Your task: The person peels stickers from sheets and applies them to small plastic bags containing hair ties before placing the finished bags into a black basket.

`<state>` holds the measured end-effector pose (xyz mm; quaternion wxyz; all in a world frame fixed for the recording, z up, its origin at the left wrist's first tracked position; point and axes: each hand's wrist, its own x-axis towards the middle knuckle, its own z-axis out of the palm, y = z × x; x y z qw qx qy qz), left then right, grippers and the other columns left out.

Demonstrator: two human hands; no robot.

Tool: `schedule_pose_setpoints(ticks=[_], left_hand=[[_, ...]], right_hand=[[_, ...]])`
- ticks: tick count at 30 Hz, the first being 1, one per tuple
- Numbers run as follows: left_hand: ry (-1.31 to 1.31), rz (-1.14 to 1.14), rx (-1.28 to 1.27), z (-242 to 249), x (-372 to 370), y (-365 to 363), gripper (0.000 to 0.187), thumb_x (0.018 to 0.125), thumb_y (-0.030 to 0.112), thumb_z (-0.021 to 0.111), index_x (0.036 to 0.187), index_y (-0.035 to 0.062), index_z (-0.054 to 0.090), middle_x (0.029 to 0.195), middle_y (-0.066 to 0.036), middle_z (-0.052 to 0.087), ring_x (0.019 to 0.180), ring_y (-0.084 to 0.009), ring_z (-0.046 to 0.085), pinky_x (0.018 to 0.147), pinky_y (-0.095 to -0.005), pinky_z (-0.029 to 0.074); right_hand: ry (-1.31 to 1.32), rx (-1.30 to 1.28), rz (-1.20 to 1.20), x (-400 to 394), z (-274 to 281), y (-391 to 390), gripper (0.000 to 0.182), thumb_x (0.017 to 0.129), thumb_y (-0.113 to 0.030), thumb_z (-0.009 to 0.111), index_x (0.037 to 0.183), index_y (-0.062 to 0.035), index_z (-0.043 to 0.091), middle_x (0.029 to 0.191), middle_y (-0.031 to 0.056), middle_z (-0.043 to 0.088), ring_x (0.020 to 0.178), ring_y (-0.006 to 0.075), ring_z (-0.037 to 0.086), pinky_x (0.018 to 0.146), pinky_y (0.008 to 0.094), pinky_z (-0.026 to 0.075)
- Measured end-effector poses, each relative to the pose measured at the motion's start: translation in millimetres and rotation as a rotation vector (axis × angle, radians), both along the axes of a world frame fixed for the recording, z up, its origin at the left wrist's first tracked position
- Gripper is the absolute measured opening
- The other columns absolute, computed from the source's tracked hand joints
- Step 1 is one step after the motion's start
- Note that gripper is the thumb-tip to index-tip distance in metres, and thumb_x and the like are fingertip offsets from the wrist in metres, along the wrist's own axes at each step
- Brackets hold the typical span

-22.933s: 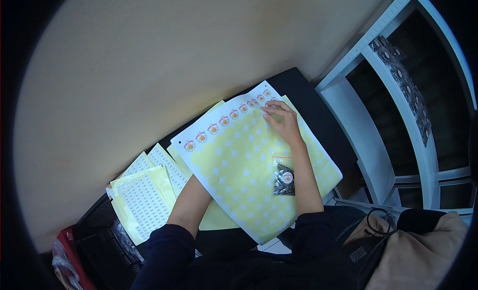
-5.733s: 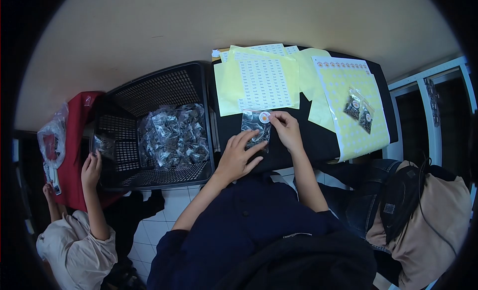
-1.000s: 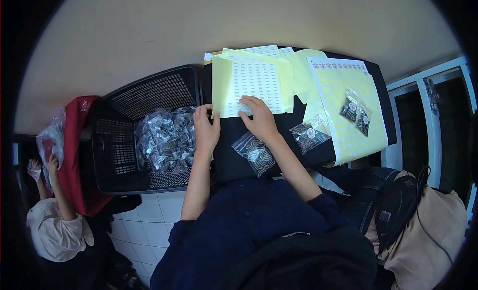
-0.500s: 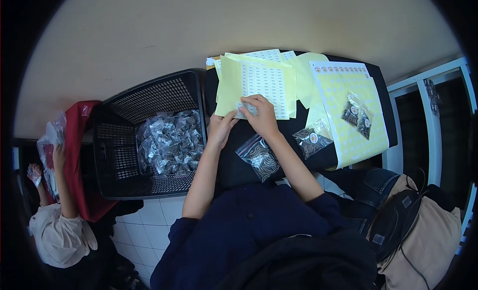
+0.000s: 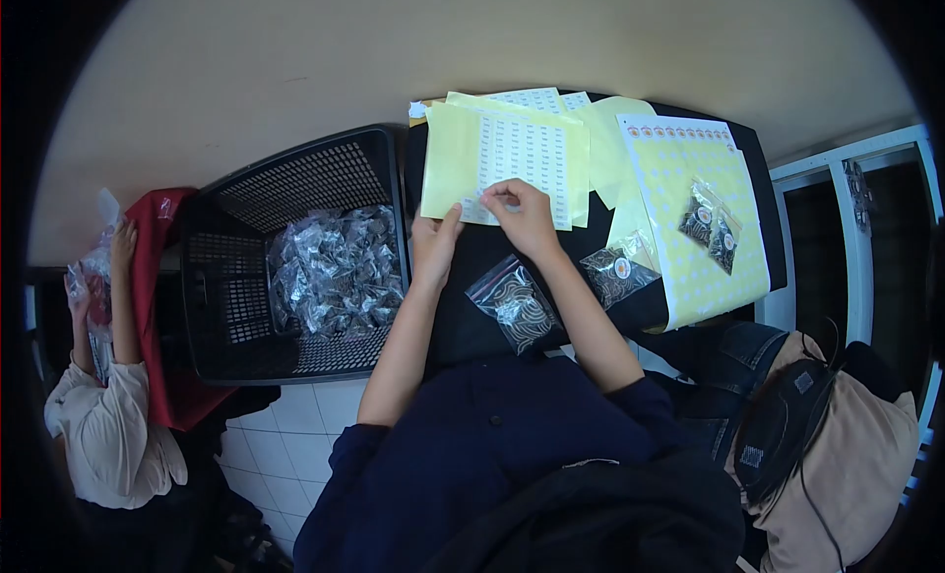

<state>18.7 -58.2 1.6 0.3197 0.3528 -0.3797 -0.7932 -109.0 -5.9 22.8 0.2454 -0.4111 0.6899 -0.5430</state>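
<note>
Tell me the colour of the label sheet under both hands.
Pale yellow label sheet with rows of small white labels; head view.

Black mesh basket (image 5: 295, 268) sits just left of the black table (image 5: 463, 317) — full of small clear packets (image 5: 330, 273). Right of the basket, across the table: yellow round-sticker sheet (image 5: 704, 268) with two bagged packets (image 5: 711, 223) lying on it. Left of the basket — red cloth (image 5: 157, 307), and another person's sleeve (image 5: 98, 425).
</note>
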Motion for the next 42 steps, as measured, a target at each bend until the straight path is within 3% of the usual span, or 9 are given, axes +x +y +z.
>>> schedule_pose_setpoints(ticks=[2, 8, 10, 15, 17, 22, 24, 28, 42], left_hand=[[-0.042, 0.410, -0.446, -6, 3, 7, 0.054, 0.080, 0.004, 0.055, 0.125, -0.0001, 0.026, 0.125, -0.014, 0.036, 0.111, -0.0217, 0.042, 0.088, -0.0322, 0.038], [-0.531, 0.317, -0.708, 29, 52, 49, 0.065, 0.074, 0.005, 0.060, 0.126, 0.0018, 0.020, 0.126, -0.015, 0.030, 0.106, -0.0226, 0.039, 0.081, -0.0306, 0.037], [-0.458, 0.292, -0.673, 23, 52, 61, 0.065, 0.074, 0.005, 0.060, 0.126, 0.0020, 0.021, 0.125, -0.015, 0.031, 0.105, -0.0220, 0.039, 0.081, -0.0301, 0.037], [0.015, 0.059, -0.394, 11, 41, 68, 0.049, 0.082, 0.003, 0.052, 0.124, 0.0011, 0.027, 0.119, -0.015, 0.042, 0.102, -0.0193, 0.045, 0.084, -0.0281, 0.038], [0.078, -0.150, -0.073, 18, 36, 68, 0.037, 0.084, 0.005, 0.052, 0.118, -0.0006, 0.038, 0.108, -0.013, 0.053, 0.100, -0.0142, 0.051, 0.087, -0.0266, 0.040], [0.071, -0.135, -0.199, 10, 21, 75, 0.022, 0.084, 0.004, 0.053, 0.104, -0.0018, 0.051, 0.097, -0.008, 0.059, 0.085, -0.0101, 0.056, 0.073, -0.0212, 0.045], [0.060, -0.131, -0.203, 11, 20, 75, 0.020, 0.084, 0.004, 0.052, 0.103, -0.0018, 0.052, 0.093, -0.007, 0.060, 0.082, -0.0093, 0.056, 0.071, -0.0205, 0.045], [-0.009, -0.179, -0.214, 12, 21, 73, 0.018, 0.087, 0.010, 0.049, 0.098, -0.0017, 0.056, 0.086, -0.005, 0.061, 0.075, -0.0067, 0.055, 0.067, -0.0192, 0.043], [0.015, -0.170, -0.271, 7, 22, 74, 0.021, 0.089, 0.016, 0.046, 0.092, -0.0008, 0.058, 0.078, -0.001, 0.059, 0.068, -0.0040, 0.051, 0.061, -0.0185, 0.040]], right_hand=[[0.019, -0.014, 0.056, -8, 5, 12, 0.017, 0.070, -0.010, 0.066, 0.080, 0.0021, 0.059, 0.079, 0.0125, 0.058, 0.073, 0.0209, 0.059, 0.067, 0.0298, 0.047], [0.086, 0.352, 0.352, -1, 50, 81, 0.046, 0.068, -0.012, 0.068, 0.105, -0.0006, 0.044, 0.085, 0.0126, 0.054, 0.073, 0.0211, 0.057, 0.066, 0.0301, 0.046], [0.075, 0.433, 0.409, 7, 41, 90, 0.051, 0.071, -0.005, 0.065, 0.114, -0.0027, 0.037, 0.086, 0.0091, 0.053, 0.071, 0.0114, 0.055, 0.060, 0.0224, 0.046], [-0.360, 0.124, 0.202, 18, 15, 97, 0.050, 0.075, 0.003, 0.060, 0.116, -0.0036, 0.033, 0.082, 0.0064, 0.053, 0.074, 0.0089, 0.055, 0.064, 0.0192, 0.045], [-0.396, -0.070, 0.040, 23, 6, 99, 0.048, 0.074, 0.003, 0.061, 0.114, -0.0021, 0.035, 0.081, 0.0071, 0.055, 0.075, 0.0103, 0.058, 0.063, 0.0195, 0.046], [-0.350, -0.123, -0.101, 31, 25, 102, 0.035, 0.073, 0.001, 0.061, 0.104, -0.0023, 0.046, 0.094, 0.0102, 0.053, 0.082, 0.0159, 0.058, 0.069, 0.0247, 0.047], [0.193, -0.078, 0.008, 19, 30, 104, 0.014, 0.076, -0.004, 0.059, 0.089, -0.0024, 0.054, 0.110, 0.0117, 0.048, 0.101, 0.0222, 0.051, 0.082, 0.0321, 0.042], [0.471, 0.058, 0.107, 18, 43, 99, 0.011, 0.074, -0.016, 0.059, 0.077, -0.0055, 0.059, 0.113, 0.0130, 0.048, 0.120, 0.0387, 0.029, 0.096, 0.0457, 0.027], [0.628, 0.139, 0.068, 27, 46, 94, 0.009, 0.073, -0.015, 0.061, 0.073, -0.0057, 0.059, 0.108, 0.0113, 0.051, 0.118, 0.0361, 0.033, 0.094, 0.0446, 0.030]])
